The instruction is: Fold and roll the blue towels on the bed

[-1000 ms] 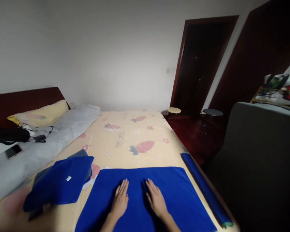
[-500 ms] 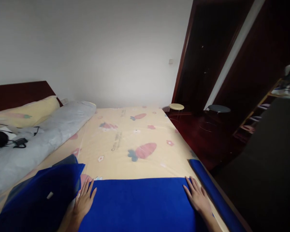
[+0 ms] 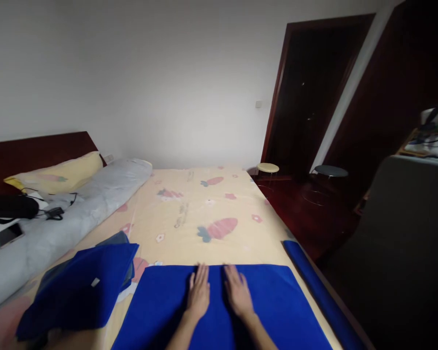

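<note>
A blue cloth (image 3: 273,301) is spread flat on the bed, its far edge running nearly straight. My left hand (image 3: 199,290) rests palm down on it near the middle, fingers stretched toward the far edge. Close beside it, my right hand (image 3: 238,292) also lies flat on the cloth, thumb side inward, holding nothing. A gap of bare blue fabric shows between the two hands. To the left lies a loosely folded pile of blue cloth (image 3: 83,287) with a small white tag. Along the bed's right edge sits a long blue roll (image 3: 319,287).
The bed sheet (image 3: 190,218) has a carrot print. On the left are a grey-white bundled quilt (image 3: 95,214), a yellow pillow (image 3: 69,170), a phone (image 3: 10,235) and a black cabled adapter (image 3: 54,213). Past the right side stand a yellow stool (image 3: 267,167) and a dark stool (image 3: 330,171).
Both hands have moved inward from the cloth's two far corners to its middle, still flat. The view has tilted up and shifted slightly left.
</note>
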Demonstrator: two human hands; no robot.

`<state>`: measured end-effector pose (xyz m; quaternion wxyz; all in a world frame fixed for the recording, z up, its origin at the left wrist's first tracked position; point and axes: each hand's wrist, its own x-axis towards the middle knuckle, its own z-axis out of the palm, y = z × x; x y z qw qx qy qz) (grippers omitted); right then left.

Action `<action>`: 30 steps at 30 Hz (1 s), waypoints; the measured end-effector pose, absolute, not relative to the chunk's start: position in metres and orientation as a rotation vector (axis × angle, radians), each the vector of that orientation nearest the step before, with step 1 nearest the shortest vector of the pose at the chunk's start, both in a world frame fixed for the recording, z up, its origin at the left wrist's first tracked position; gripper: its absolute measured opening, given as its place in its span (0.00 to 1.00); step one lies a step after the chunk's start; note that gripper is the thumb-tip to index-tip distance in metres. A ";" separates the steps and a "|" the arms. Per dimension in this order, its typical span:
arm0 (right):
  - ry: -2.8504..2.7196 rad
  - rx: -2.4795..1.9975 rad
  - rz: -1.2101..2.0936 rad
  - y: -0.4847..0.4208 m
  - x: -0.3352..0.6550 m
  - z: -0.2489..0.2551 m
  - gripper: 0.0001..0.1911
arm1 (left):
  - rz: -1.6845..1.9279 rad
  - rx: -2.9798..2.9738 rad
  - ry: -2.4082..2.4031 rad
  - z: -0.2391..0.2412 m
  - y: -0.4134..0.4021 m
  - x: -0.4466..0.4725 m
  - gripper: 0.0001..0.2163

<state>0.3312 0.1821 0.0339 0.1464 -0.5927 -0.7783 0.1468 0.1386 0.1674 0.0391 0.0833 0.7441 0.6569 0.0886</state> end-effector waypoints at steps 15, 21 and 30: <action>-1.930 -2.253 -0.014 0.197 0.516 -0.014 0.38 | -0.089 1.832 2.569 0.015 0.141 -0.084 0.29; -1.863 -2.279 -0.135 0.202 0.501 -0.012 0.36 | -0.297 1.794 2.651 0.038 0.152 -0.063 0.27; -2.207 -1.654 0.526 0.131 0.302 -0.005 0.29 | 0.114 2.099 2.002 0.032 0.118 0.142 0.28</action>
